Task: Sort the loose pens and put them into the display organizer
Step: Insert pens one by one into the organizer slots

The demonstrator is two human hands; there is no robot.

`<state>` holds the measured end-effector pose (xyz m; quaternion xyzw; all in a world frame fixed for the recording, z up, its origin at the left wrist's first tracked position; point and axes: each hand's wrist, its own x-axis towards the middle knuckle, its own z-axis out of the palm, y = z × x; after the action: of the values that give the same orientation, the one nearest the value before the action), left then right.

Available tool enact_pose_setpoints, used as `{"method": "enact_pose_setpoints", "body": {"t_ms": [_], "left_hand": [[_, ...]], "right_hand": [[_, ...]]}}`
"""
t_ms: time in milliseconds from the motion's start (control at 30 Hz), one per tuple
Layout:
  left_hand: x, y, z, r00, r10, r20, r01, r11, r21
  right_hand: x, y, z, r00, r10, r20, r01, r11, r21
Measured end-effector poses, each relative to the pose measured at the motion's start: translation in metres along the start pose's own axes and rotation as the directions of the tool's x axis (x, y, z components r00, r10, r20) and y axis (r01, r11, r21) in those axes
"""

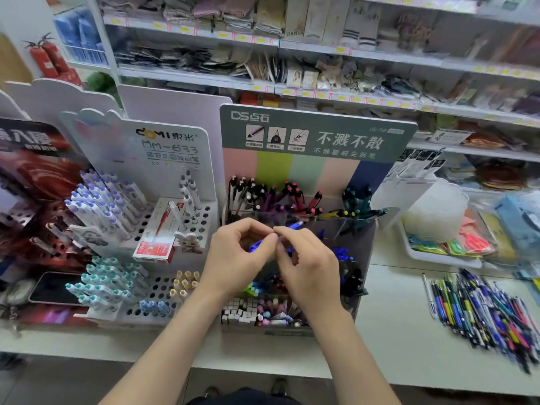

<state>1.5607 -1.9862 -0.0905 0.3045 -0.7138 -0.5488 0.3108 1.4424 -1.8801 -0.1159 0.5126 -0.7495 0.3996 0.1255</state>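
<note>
**Both hands on one blue pen, over the organizer**

From the head camera, looking down: the person stands at a white counter (pixel 394 331), both bare forearms reaching forward. The left hand (pixel 236 255) and the right hand (pixel 309 267) meet in mid-air, just in front of the display organizer (pixel 318 171), the one with the green header and pastel stripes. The fingers of both hands are curled. The left thumb and forefinger pinch a blue pen (pixel 255 245). The right hand's fingertips close on the same pen from the other side, and a blue end pokes out above its knuckles. Blur softens the fingers, so I cannot tell the finer grip.

The organizer's back compartments hold upright pens, black-and-white at the left, pink and purple in the middle, dark green at the right. More blue ones sit lower down behind the hands.

The loose pens (pixel 482 311) lie in a mixed heap on the counter, well to the right of the organizer.

To the left stands a white pen stand (pixel 172 147) with a red box (pixel 157 229) lying across it, and a phone (pixel 55 287) lies further left. A tray (pixel 438 255) sits behind the heap. Stocked shelves (pixel 321 48) fill the background.
</note>
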Motion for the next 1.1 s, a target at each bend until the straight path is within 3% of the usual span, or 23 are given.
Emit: {"method": "enact_pose_setpoints", "body": {"t_ms": [67,133,200,267,367,500,633,700,767,833,900,1100], "left_hand": [[-0.004,0.003,0.007,0.996,0.039,0.086,-0.034,0.998,-0.051],[-0.005,0.003,0.014,0.996,0.031,0.078,-0.023,0.994,-0.103],[-0.004,-0.002,0.023,1.0,0.001,0.017,0.0,0.999,-0.05],[-0.003,-0.008,0.031,0.999,-0.031,-0.012,0.032,0.997,0.065],[-0.006,-0.014,0.042,0.999,-0.041,0.018,0.039,0.994,0.106],[-0.013,-0.02,0.056,0.994,0.058,0.088,-0.072,0.983,0.169],[-0.018,-0.023,0.064,0.985,0.101,0.138,-0.129,0.967,0.218],[-0.02,-0.026,0.068,0.984,0.105,0.145,-0.137,0.962,0.235],[-0.022,-0.03,0.071,0.986,0.088,0.14,-0.12,0.965,0.235],[-0.024,-0.033,0.075,0.99,0.067,0.123,-0.094,0.97,0.224],[-0.027,-0.034,0.077,0.992,0.076,0.096,-0.096,0.97,0.223],[-0.035,-0.037,0.085,0.992,0.105,0.063,-0.116,0.969,0.219]], "right_hand": [[-0.007,0.007,-0.008,0.998,0.037,-0.042,-0.038,0.999,-0.008],[-0.008,0.014,-0.019,0.968,0.213,-0.134,-0.204,0.976,0.077],[-0.009,0.024,-0.03,0.836,0.498,-0.23,-0.449,0.863,0.233],[-0.012,0.036,-0.039,0.736,0.634,-0.238,-0.568,0.769,0.292],[-0.019,0.056,-0.042,0.778,0.592,-0.211,-0.571,0.806,0.155],[-0.021,0.075,-0.023,0.841,0.538,-0.052,-0.541,0.837,-0.086],[-0.022,0.073,-0.026,0.823,0.564,-0.066,-0.566,0.825,-0.01],[-0.025,0.067,-0.025,0.827,0.561,-0.04,-0.562,0.822,-0.089],[-0.027,0.061,-0.019,0.852,0.516,0.084,-0.498,0.85,-0.171],[-0.028,0.056,-0.017,0.867,0.461,0.189,-0.448,0.887,-0.108],[-0.029,0.055,-0.021,0.878,0.448,0.17,-0.451,0.892,-0.018],[-0.04,0.063,-0.029,0.846,0.513,0.146,-0.516,0.856,-0.019]]}}
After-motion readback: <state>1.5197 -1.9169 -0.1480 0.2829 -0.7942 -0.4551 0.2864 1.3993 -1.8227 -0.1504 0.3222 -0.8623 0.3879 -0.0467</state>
